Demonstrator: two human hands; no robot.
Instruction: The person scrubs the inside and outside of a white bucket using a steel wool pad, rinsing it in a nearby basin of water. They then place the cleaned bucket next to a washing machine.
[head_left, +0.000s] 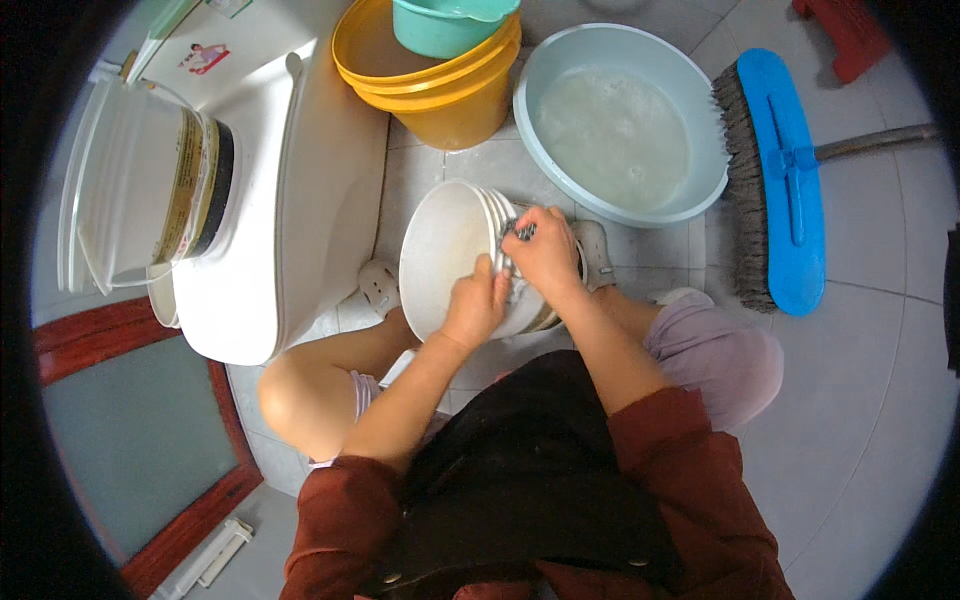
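Observation:
A white plastic bucket (442, 255) lies tipped on its side between my feet, its open mouth facing left. My left hand (478, 304) grips the ridged rim area of the bucket, thumb up along its outside. In my right hand (545, 251) is a dark silvery scouring pad (525, 231), pressed against the ridges just below the rim. The two hands are close together on the bucket's upper side. The bucket's base end is partly hidden behind my right hand and forearm.
A pale blue basin (626, 214) of cloudy water stands ahead on the right, beside a blue broom head (787, 187). Yellow buckets (450, 112) hold a green basin (450, 34). At left, a clear bucket (142, 180) rests on a white surface (232, 300). A red stool (847, 37) stands far right.

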